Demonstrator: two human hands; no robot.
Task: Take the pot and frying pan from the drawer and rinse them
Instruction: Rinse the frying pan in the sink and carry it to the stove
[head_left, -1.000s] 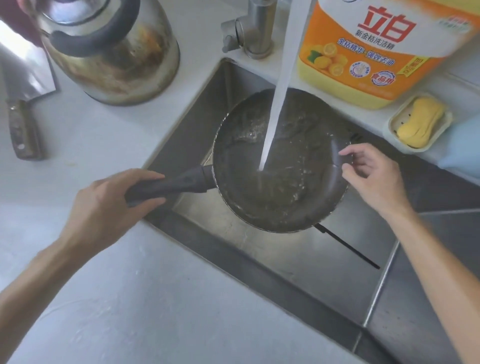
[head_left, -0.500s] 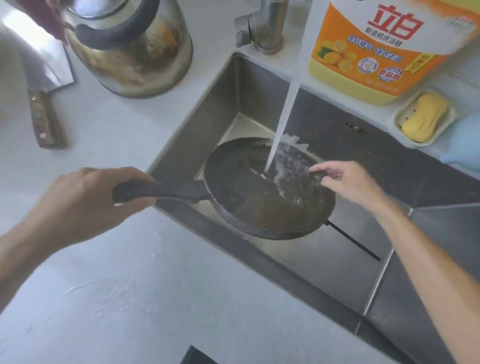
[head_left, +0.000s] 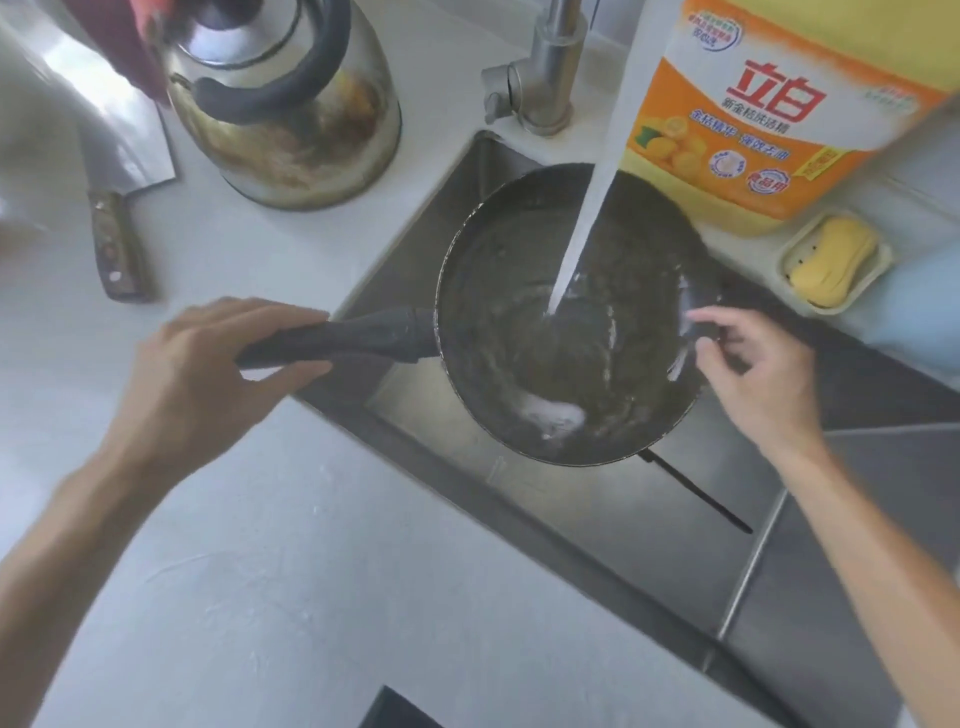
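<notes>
Clamping left grip (head_left: 208, 384) holds round dark frying pan (head_left: 566, 322); right grip (head_left: 753, 374) seemingly loose.

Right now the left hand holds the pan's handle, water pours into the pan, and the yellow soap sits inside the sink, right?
Not quite. The head view shows the yellow soap in its dish on the counter beside the sink, not inside it. The left hand does hold the pan by its handle, and water does pour in.

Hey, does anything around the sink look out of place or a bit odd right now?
Two things. The kettle beside the sink has brown staining across its metal body. A cleaver lies flat on the counter to the kettle's left. The frying pan under the running water looks normal, with nothing spilled on the counter.
</notes>
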